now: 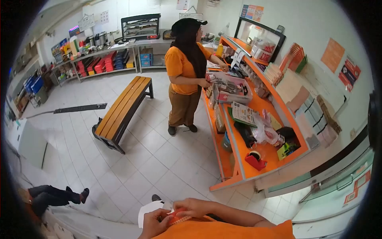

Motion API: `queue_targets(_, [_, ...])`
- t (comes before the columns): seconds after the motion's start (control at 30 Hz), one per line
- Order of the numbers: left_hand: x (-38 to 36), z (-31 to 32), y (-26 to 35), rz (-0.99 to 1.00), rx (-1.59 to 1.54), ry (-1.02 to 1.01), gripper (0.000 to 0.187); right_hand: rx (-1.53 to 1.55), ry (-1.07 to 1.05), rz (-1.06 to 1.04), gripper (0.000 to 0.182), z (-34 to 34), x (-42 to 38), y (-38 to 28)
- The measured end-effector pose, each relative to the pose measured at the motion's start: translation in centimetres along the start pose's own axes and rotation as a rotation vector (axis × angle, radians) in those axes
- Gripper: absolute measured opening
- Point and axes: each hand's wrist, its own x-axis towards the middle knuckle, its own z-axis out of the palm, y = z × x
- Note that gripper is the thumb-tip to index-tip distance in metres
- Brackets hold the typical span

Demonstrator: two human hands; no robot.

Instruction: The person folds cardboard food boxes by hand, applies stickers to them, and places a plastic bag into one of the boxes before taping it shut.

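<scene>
Low in the view, both my hands are close together in front of my orange shirt. My left hand (154, 225) has its fingers and thumb closed on a small orange-red piece (178, 217) with a beaded or toothed edge; its kind I cannot tell. My right hand (191, 208) reaches across from the right and pinches the same piece from above, fingers curled. Just beyond the left hand, a flat white sheet or panel (148, 210) shows, partly covered by the fingers.
A co-worker (185, 75) in an orange shirt stands at the orange counter (254, 171), hands at a plastic bin (234, 94). On the counter sits a red tape dispenser (255, 160). A wooden bench (124, 107) stands mid-floor. Another person's legs (55, 197) extend at lower left.
</scene>
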Motion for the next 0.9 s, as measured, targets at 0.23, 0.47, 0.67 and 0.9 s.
queue_targets(0.23, [3.4, -1.1, -0.2, -0.007, -0.031, -0.071, 0.016, 0.045, 0.230, -0.110, 0.032, -0.7, 1.9, 2.5])
queue_targets(0.47, [9.0, -7.3, -0.4, 0.738, 0.476, 0.062, 0.012, 0.663, 1.050, 0.147, 0.043, -9.1, 11.7, 2.1])
queue_targets(0.67, [15.3, -13.7, -3.5, 0.096, -0.315, -0.160, 0.045, -0.358, 0.358, -0.278, 0.040, -9.6, 19.6, -7.2])
queue_targets(0.9, [21.2, -18.2, -3.2, -0.239, -1.321, 0.213, 0.023, -0.220, 0.541, -0.354, 0.047, -4.6, 25.9, -8.9])
